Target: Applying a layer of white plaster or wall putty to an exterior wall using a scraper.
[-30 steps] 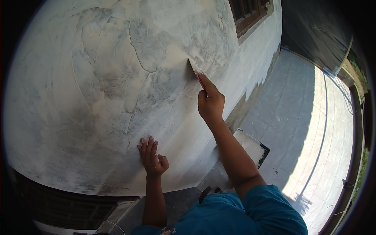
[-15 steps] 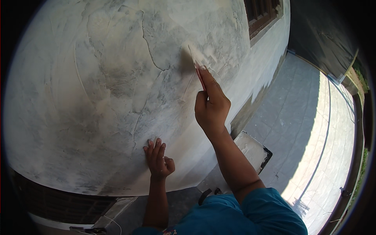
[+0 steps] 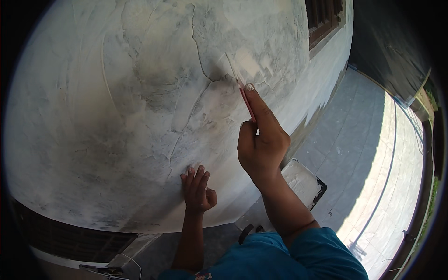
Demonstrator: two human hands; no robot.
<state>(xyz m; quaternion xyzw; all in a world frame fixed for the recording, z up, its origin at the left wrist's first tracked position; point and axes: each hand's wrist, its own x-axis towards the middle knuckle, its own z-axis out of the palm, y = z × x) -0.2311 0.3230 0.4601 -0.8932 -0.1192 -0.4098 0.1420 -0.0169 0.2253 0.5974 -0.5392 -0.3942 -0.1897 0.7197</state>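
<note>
Before me rises a pale wall (image 3: 140, 116) streaked white and grey, with raised ridges of filler. My right hand (image 3: 265, 144) is closed round a putty knife (image 3: 247, 103) with a reddish handle, the index finger stretched along it. The thin blade, seen nearly edge-on, meets the wall at its upper middle. A smooth whitish patch (image 3: 248, 63) lies just right of the blade. Lower down, my left hand (image 3: 198, 191) rests against the wall, its fingers extended and thumb out, holding nothing. Whitish smears mark fingertips of both hands.
On the floor beside my right forearm is a pale tray (image 3: 302, 183) with a dark edge, partly hidden. A brown-framed window (image 3: 322, 21) is at upper right; a dark sheet (image 3: 387, 46) hangs beyond. Grey tiles (image 3: 343, 144) cover the floor, and a dark grille (image 3: 70, 233) sits lower left.
The view has shifted, so the wall's ridges sit farther right. The putty knife has slid leftward relative to the wall, showing more whitish patch. My left hand still rests against the wall.
</note>
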